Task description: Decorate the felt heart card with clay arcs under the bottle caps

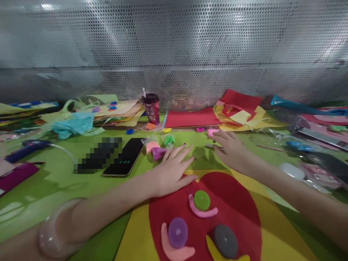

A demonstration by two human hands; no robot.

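Note:
My left hand is open, fingers spread, over the upper left of a red paper heart; its fingertips point toward a purple clay packet. My right hand reaches past the heart's top, its fingers near a pink clay piece and a small thin item; whether it holds that item is unclear. On the heart lie a green disc with a pink curved strip, a purple disc with a peach strip, and a grey disc with a yellow strip.
Left of my left hand lie a phone and a blurred dark object. A lidded cup stands at the back beside red paper. A white case lies beyond my right forearm. Behind is a perforated metal panel.

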